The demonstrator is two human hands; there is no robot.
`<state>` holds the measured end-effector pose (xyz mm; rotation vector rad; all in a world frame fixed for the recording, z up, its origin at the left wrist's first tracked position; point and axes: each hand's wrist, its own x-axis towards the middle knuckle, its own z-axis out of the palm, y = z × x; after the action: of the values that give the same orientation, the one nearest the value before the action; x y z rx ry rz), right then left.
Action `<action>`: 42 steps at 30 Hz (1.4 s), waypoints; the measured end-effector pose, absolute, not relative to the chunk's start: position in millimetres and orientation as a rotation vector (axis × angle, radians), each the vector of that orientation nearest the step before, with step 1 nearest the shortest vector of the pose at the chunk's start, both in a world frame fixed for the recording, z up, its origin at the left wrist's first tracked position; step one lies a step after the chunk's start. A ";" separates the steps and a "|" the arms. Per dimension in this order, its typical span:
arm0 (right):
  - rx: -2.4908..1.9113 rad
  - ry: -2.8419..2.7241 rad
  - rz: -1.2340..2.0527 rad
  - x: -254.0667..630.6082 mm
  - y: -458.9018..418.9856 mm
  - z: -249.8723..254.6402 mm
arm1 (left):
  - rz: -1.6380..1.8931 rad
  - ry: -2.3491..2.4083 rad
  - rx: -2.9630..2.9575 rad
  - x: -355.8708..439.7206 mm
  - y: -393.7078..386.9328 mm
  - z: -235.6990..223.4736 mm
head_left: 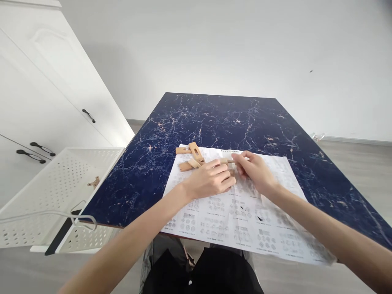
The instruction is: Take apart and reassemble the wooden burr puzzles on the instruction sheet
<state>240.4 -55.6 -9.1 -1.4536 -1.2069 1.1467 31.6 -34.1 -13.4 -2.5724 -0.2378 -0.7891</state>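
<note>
My left hand [211, 178] is curled over the printed sheet [214, 208], its fingers closed around a light wooden piece [225, 161]. The thumb and forefinger of my right hand [253, 168] pinch the narrow right end of that piece. Part of another wooden block [232, 173] shows by my left fingertips; most of it is hidden. Just left of my left hand lie loose wooden puzzle pieces: a slotted piece [196, 152] set at a slant, a flat piece [182, 150] partly under it, and a piece [185, 166] nearer to me.
The sheet with small diagrams lies on a dark blue marbled table [214, 118]. A clear plastic bag [275, 204] seems to lie under my right forearm. At the left stand a white perforated rack [39, 192] with a small wooden piece [94, 182], a white cable [88, 220] and white cabinets [45, 81].
</note>
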 end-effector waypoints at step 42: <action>-1.482 -1.597 0.806 249.7 -178.1 -25.4 | -1.455 -2.062 -2.395 -102.5 -102.1 -15.1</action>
<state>249.7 -178.1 -25.4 -1.4823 -1.5966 0.8059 -102.5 -102.1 -15.1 -2.3951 -2.0619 -1.4555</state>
